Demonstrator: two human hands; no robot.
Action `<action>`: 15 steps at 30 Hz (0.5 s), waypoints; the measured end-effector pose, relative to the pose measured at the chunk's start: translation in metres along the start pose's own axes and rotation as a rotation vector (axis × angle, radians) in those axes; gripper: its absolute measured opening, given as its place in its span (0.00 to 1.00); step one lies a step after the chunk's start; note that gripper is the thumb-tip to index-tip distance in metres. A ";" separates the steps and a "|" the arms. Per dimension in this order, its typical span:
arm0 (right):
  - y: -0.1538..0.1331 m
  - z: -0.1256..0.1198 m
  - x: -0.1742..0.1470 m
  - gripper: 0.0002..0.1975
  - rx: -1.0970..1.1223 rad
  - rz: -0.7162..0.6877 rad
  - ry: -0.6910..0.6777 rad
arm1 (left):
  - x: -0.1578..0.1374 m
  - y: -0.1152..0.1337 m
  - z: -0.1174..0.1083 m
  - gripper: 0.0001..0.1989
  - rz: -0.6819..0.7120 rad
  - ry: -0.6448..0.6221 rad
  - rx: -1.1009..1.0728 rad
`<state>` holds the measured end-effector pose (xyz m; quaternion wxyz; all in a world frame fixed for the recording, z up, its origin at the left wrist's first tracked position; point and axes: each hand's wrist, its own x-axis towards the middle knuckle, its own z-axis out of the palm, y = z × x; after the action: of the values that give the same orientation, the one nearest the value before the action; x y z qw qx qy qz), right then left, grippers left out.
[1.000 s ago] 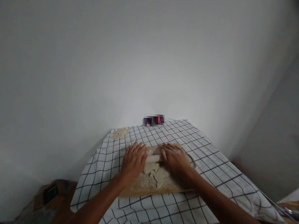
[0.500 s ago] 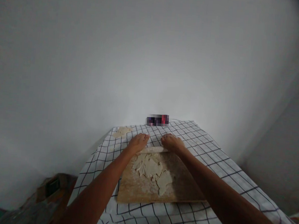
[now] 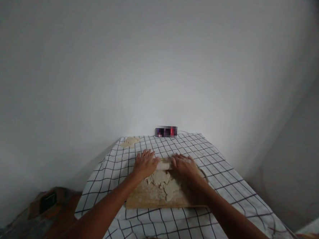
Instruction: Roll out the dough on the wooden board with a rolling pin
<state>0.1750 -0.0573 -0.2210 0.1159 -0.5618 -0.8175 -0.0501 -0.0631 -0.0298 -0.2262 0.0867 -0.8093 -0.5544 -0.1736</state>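
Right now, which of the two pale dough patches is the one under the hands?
The ragged flattened dough sheet on the floured wooden board, by the pale rolling pin. The other small dough patch lies untouched at the checked cloth's far left corner.

Rolling pin (image 3: 164,165): lay crosswise over the dough (image 3: 162,182) on a wooden board (image 3: 143,199). Left hand (image 3: 145,164) and right hand (image 3: 185,165): flat, palms down on its ends. Checked cloth (image 3: 220,181): under the board. Small dough piece (image 3: 129,142): far left corner. Wall (image 3: 163,62): behind.
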 end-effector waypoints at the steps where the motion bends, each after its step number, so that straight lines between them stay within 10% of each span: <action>1: -0.003 0.000 -0.010 0.21 0.030 0.008 0.040 | -0.008 0.005 -0.003 0.23 0.000 0.005 0.023; 9: -0.013 0.003 -0.055 0.23 0.154 0.029 0.190 | -0.063 0.014 -0.015 0.27 0.186 0.107 0.019; 15: -0.006 0.001 -0.016 0.23 0.100 0.058 0.114 | -0.021 0.007 -0.008 0.25 0.063 0.000 0.050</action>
<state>0.1749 -0.0731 -0.2260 0.1915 -0.5751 -0.7944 -0.0375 -0.0653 -0.0531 -0.2264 0.1123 -0.8239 -0.5329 -0.1569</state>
